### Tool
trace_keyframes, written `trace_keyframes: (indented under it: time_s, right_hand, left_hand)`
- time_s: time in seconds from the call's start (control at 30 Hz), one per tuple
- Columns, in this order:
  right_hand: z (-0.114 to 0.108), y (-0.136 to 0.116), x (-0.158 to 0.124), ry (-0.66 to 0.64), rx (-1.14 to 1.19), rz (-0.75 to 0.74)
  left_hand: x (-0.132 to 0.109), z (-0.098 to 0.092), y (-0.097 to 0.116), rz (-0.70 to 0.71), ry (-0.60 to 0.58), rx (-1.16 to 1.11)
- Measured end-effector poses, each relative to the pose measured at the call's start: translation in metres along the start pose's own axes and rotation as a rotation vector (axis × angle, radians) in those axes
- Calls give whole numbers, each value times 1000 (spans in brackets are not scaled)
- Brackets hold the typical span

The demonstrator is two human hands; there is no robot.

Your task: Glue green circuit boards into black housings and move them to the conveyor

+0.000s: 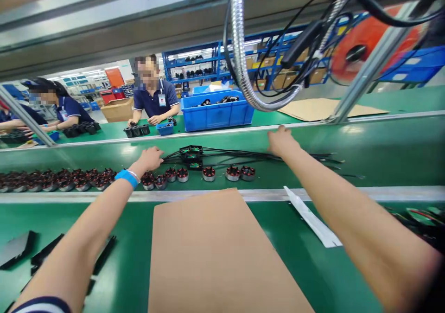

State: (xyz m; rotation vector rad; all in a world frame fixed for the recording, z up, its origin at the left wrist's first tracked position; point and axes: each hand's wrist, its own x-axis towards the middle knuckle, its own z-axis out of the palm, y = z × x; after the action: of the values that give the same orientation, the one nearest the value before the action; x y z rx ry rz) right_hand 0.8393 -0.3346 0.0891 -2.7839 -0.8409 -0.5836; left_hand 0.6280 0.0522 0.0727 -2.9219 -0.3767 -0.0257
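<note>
Black wires [239, 152] with small dark boxes [191, 156] lie on the green belt [389, 164], between the two hands and just behind a loose row of motors [208, 174]. The left hand [152, 159] is at the wires' left end; whether its fingertips grip them cannot be told. The right hand [282, 141] is part-curled near their right stretch, its grasp equally unclear. Probable faults: uneven pulling could tangle the wires; dragging them low could knock the motors, so close are the boxes.
</note>
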Motion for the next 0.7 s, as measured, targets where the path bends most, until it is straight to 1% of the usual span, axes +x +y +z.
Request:
trace_keyframes:
  time_s: [0.07,0.1,0.17,0.2,0.23,0.27,0.3,0.33,0.4,0.47,0.53,0.57,0.63,0.67,0.7]
  right_hand:
    - [-6,-41,-20,-88,33,-156]
    - [-9,-64,-37,-145,58,-262]
    - [-15,-107,-89,-254,140,-519]
    - [-16,-125,-121,-338,222,-718]
    - [-15,-140,-154,-404,281,-842]
    - [-12,-151,-185,-465,317,-891]
    - [-7,-158,-213,-516,335,-901]
    - [-1,-164,-236,-526,337,-867]
    - [15,-168,-265,-483,307,-769]
    - [30,-168,-275,-402,268,-695]
    - [38,-169,-272,-338,232,-670]
    - [39,-171,-267,-317,217,-669]
    - [31,-188,-256,-290,205,-679]
    - [24,-205,-249,-278,219,-696]
    - [16,-227,-243,-273,247,-723]
  left_hand:
    - [-45,-11,-14,-2,18,-23]
    - [-75,-15,-18,5,18,-41]
    - [-144,-21,-21,43,-2,-86]
    - [-182,-22,-19,73,-16,-113]
    - [-220,-21,-17,90,-33,-138]
    - [-258,-19,-13,98,-41,-166]
    - [-293,-14,-10,119,-33,-226]
    - [-327,-8,-7,99,-18,-279]
    - [-384,8,-2,15,17,-361]
    - [-431,26,0,-94,63,-415]
    - [-469,41,1,-201,119,-451]
    - [-483,47,1,-252,148,-465]
    - [-504,55,-2,-344,211,-487]
    - [-508,57,-6,-378,244,-493]
    - [-508,60,-11,-397,274,-496]
